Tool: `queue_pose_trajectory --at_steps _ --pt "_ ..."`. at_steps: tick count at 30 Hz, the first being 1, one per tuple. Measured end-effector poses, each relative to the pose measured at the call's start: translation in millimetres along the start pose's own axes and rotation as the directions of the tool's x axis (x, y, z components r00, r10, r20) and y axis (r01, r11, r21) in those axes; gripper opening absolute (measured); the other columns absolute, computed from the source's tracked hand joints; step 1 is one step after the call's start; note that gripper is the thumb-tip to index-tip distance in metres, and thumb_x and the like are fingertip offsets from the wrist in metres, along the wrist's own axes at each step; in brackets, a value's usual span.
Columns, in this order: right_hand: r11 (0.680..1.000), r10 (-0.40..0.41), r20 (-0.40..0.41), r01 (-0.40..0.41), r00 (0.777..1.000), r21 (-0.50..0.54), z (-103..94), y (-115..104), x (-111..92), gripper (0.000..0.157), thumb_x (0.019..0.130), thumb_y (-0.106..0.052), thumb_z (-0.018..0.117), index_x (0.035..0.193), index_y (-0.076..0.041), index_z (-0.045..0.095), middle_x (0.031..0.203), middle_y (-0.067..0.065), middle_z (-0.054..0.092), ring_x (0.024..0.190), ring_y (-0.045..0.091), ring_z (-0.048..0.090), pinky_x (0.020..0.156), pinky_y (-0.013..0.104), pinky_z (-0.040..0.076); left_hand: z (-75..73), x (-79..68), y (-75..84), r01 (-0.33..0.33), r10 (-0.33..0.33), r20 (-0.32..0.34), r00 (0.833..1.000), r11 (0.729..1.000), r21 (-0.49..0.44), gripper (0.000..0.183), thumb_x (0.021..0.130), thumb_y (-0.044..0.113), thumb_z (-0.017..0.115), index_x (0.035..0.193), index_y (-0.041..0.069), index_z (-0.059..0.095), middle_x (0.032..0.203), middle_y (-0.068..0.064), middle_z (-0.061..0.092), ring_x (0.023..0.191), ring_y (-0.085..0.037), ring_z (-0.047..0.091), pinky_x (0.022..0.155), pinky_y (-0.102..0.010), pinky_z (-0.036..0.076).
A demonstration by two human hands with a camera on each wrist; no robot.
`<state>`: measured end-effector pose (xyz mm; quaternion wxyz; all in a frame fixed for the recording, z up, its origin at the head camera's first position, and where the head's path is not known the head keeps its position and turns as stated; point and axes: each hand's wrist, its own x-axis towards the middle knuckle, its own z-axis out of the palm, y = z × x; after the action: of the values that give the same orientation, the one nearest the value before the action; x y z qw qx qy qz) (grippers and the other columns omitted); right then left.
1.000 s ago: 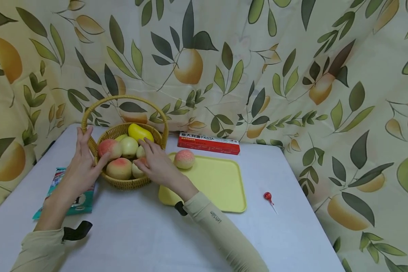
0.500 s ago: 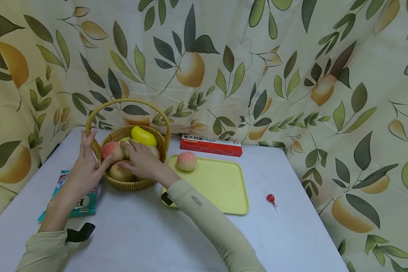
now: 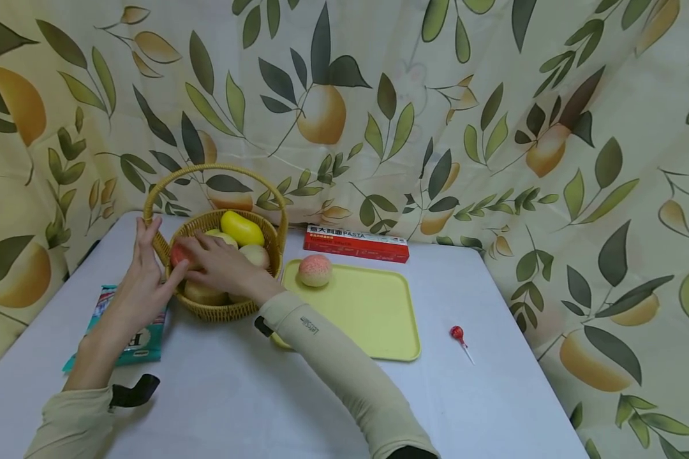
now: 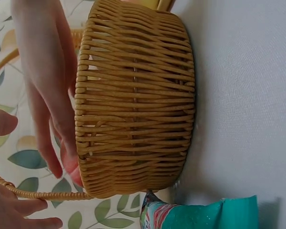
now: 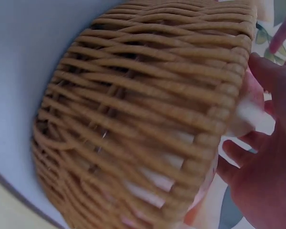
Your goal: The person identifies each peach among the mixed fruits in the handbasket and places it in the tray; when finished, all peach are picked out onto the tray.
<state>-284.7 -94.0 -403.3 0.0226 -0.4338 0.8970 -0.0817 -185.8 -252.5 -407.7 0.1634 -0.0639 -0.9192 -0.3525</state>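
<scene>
In the head view, a wicker basket with a tall handle holds several peaches, a yellow mango and pale round fruit. My right hand reaches into it from the right. Its fingers and thumb bend round a red peach at the basket's left side. In the right wrist view, the thumb and fingers lie on either side of the peach. My left hand stands at the left rim by the handle's foot, fingers straight, thumb spread toward the peach. Its fingers appear beside the handle in the left wrist view.
A yellow tray right of the basket carries one pink peach. Behind it lies a red pasta box. A red lollipop rests at the right. A teal snack packet lies under the left forearm. Patterned cloth hangs behind.
My right hand has moved left across the fruit, from the pale fruit at the basket's right side onto the red peach. The left hand stays at the rim. The view shifted slightly.
</scene>
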Motion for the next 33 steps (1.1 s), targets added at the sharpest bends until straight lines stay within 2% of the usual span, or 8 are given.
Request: queue_pose_trajectory --at_steps 4,10,16,22,27,33 --pt "1.000 0.024 0.007 -0.024 1.000 -0.017 2.1 -5 6 0.062 0.107 -0.050 0.044 0.163 -0.034 0.022 0.171 0.005 0.024 0.150 0.031 0.041 0.120 0.042 0.043 0.0 -0.2 0.6 -0.001 0.001 -0.001 1.000 1.000 0.000 0.087 0.107 0.037 0.052 0.162 0.029 -0.015 0.170 -0.018 -0.025 0.137 -0.073 0.028 0.083 -0.077 0.048" --pt "0.997 0.036 -0.033 -0.038 0.999 -0.073 5.3 -8 11 0.058 0.106 -0.049 0.048 0.160 -0.034 0.030 0.164 0.003 0.034 0.136 0.024 0.052 0.112 0.035 0.047 1.2 -1.8 1.9 0.012 -0.012 0.007 1.000 1.000 -0.014 0.087 0.108 0.038 0.050 0.162 0.031 -0.017 0.169 -0.016 -0.027 0.140 -0.072 0.023 0.090 -0.082 0.040" --pt "0.993 0.026 -0.066 -0.033 0.998 -0.111 6.4 -9 14 0.056 0.106 -0.046 0.049 0.157 -0.031 0.034 0.157 0.001 0.042 0.130 0.018 0.054 0.112 0.030 0.047 0.1 -1.3 1.9 0.017 -0.016 0.005 1.000 1.000 -0.013 0.087 0.108 0.037 0.051 0.162 0.031 -0.017 0.169 -0.014 -0.028 0.140 -0.072 0.023 0.088 -0.081 0.041" --pt "0.993 0.010 -0.083 -0.020 0.997 -0.116 5.0 -11 12 0.056 0.106 -0.043 0.051 0.158 -0.025 0.036 0.153 0.004 0.045 0.130 0.014 0.054 0.119 0.029 0.040 0.7 -1.2 0.8 0.012 -0.012 0.002 1.000 1.000 -0.012 0.086 0.108 0.038 0.051 0.162 0.030 -0.016 0.170 -0.016 -0.026 0.140 -0.072 0.023 0.089 -0.081 0.041" --pt "0.991 0.035 -0.097 -0.048 0.995 -0.129 4.5 -13 10 0.056 0.106 -0.042 0.053 0.156 -0.024 0.037 0.152 0.006 0.046 0.128 0.019 0.055 0.115 0.029 0.044 2.2 -0.7 0.3 0.013 -0.013 -0.001 1.000 1.000 -0.002 0.086 0.107 0.039 0.051 0.162 0.029 -0.015 0.169 -0.017 -0.026 0.141 -0.072 0.023 0.086 -0.079 0.044" --pt "0.988 0.027 -0.141 -0.048 0.990 -0.148 4.6 -12 11 0.062 0.103 -0.041 0.059 0.156 -0.019 0.037 0.152 0.008 0.045 0.132 0.020 0.052 0.119 0.032 0.040 1.4 -0.3 0.7 0.014 -0.014 -0.002 1.000 1.000 0.003 0.085 0.107 0.040 0.050 0.162 0.028 -0.014 0.169 -0.018 -0.026 0.141 -0.072 0.023 0.085 -0.080 0.043"
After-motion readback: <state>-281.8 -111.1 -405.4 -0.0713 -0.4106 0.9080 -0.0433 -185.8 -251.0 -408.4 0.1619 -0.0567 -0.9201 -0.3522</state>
